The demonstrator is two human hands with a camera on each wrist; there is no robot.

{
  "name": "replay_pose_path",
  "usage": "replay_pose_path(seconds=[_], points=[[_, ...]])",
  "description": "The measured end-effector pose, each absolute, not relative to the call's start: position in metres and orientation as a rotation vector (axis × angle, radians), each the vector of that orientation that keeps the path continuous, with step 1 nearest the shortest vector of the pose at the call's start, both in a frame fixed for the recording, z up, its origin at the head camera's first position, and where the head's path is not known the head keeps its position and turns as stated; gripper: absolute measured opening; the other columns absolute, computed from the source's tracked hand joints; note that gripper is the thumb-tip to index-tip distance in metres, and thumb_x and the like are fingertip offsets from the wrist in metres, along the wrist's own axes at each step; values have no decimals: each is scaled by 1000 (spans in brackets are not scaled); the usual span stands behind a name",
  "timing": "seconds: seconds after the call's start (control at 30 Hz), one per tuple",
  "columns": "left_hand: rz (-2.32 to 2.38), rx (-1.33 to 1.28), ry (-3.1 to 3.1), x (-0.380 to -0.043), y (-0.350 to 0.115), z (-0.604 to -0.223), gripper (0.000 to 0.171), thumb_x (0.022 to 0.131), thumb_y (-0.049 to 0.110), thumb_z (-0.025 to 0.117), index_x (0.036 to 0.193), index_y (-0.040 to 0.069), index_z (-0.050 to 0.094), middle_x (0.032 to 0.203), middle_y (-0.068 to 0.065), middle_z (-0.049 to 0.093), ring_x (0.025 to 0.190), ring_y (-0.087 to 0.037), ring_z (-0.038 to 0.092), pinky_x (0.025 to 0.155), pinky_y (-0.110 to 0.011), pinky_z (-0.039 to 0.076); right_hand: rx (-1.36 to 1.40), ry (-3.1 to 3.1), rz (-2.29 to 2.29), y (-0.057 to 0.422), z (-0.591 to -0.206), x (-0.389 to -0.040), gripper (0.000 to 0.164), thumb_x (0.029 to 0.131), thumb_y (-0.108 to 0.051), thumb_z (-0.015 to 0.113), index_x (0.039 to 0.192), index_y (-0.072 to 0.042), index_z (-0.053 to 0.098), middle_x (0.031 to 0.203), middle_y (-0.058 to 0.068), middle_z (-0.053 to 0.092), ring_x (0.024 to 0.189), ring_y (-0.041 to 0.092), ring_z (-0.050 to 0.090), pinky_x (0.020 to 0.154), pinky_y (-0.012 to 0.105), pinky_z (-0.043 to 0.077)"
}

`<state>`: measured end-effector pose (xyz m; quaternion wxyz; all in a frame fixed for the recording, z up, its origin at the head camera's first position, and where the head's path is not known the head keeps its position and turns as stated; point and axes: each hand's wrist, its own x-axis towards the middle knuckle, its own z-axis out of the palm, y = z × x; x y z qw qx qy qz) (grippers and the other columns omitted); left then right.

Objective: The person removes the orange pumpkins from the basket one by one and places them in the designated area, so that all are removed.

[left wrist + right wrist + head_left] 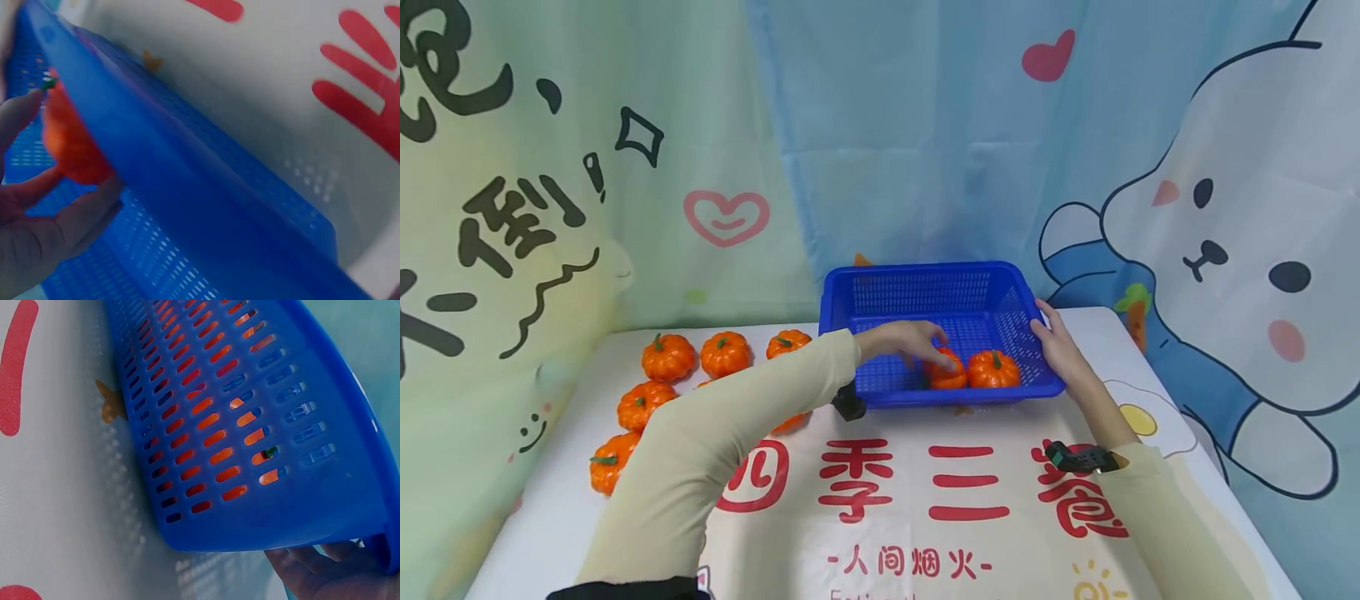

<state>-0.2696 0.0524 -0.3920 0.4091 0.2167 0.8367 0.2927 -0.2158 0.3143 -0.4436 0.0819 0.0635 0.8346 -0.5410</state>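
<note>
My left hand [912, 342] reaches over the front wall into a blue plastic basket [925, 273]. Its thumb and fingers are around a small orange pumpkin [75, 140] with a green stem, close to the front wall. A second pumpkin [993, 369] sits just right of that one in the basket. At the basket's right end, my right hand [1060, 346] grips the side by the rim. From the right wrist view, the fingers of the right hand [331, 572] show under the rim, and orange shows through the slots.
Several more pumpkins [668, 358] stand on the left of the white table [550, 517], partly behind the left sleeve [730, 442]. Red lettering [970, 482] marks the cloth before the basket. A printed curtain [910, 167] hangs behind the table.
</note>
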Motion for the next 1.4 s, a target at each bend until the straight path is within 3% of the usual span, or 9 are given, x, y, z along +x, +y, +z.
replay_pose_path(seconds=[0.3,0.43,0.63,0.8,0.97,1.17,1.4], points=[[651,568,2105,-269,69,-403,75,87,34,72,147,7,36,142,-15,45,126,-26,51,97,-35,53,178,2525,-1600,319,-452,-220,61,106,-41,21,157,-22,-6,162,23,1,146,50,11,114,71,8],[611,672,2202,-271,69,-407,75,84,41,73,144,10,41,139,-12,50,122,-22,53,100,-31,51,190,2512,-1607,318,-456,-220,61,106,-40,21,157,-22,-7,162,22,1,146,50,11,114,71,8],[813,820,2360,-276,48,-387,65,82,47,73,135,14,53,122,-8,62,102,-20,59,82,-27,54,192,2500,-1590,316,-456,-220,61,106,-39,21,157,-22,-7,163,22,1,147,49,11,116,69,8],[911,919,2427,-276,24,-364,65,83,47,70,139,19,51,123,-10,53,102,-22,55,79,-28,54,194,2478,-1601,317,-442,-220,60,106,-34,20,156,-19,-8,161,25,0,146,50,11,116,68,7],[947,950,2435,-274,-4,-365,64,84,44,70,141,26,49,123,-11,45,104,-24,52,80,-29,54,205,2453,-1617,313,-431,-216,59,106,-24,21,156,-14,-8,160,28,-1,146,52,9,116,69,5],[1078,940,2449,-268,-32,-363,66,84,37,71,144,29,45,127,-11,40,108,-24,51,82,-32,55,205,2477,-1578,318,-447,-220,60,106,-36,20,156,-20,-8,162,24,0,147,49,11,117,67,8],[1170,954,2419,-241,-57,-353,73,82,32,75,144,19,37,136,-9,38,117,-26,47,84,-35,56,207,2523,-1561,321,-454,-222,62,105,-43,21,156,-23,-8,162,23,1,147,49,10,115,70,8]])
